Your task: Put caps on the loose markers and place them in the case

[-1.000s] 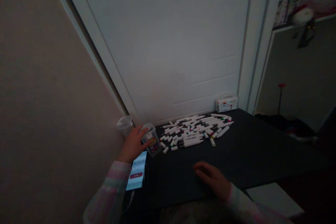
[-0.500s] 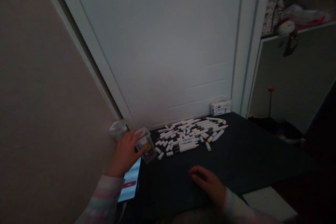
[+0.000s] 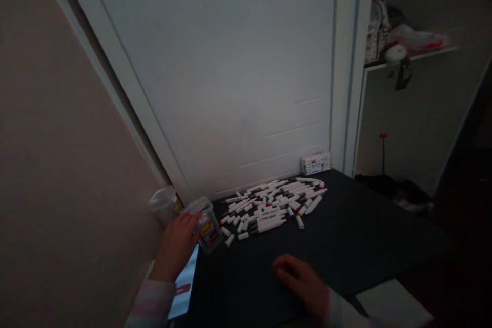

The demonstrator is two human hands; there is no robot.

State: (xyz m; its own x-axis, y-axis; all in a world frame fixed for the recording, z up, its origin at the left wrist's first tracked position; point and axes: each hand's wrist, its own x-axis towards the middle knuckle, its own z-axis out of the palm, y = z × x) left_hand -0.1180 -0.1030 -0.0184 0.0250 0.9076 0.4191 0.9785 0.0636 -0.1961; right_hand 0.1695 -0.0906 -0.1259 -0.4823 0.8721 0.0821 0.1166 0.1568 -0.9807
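My left hand (image 3: 176, 246) grips a clear plastic box (image 3: 204, 223) with a coloured label, at the left edge of a black table (image 3: 361, 236). The box is tilted. Beside it stands a second clear container (image 3: 163, 204) against the wall. A heap of white markers (image 3: 271, 201) with coloured caps lies spread on the table near the white door. My right hand (image 3: 302, 283) rests on the table in front of me, fingers curled loosely, holding nothing I can see.
A lit phone (image 3: 183, 289) lies under my left forearm at the table's left edge. A small box of markers (image 3: 315, 163) stands against the door at the back. A white sheet (image 3: 392, 307) sits at the near right corner. A shelf with bags is at the upper right.
The view has swung up and to the right, so everything sits lower and further left in the frame. My left hand stays on the clear box; my right hand has barely moved.
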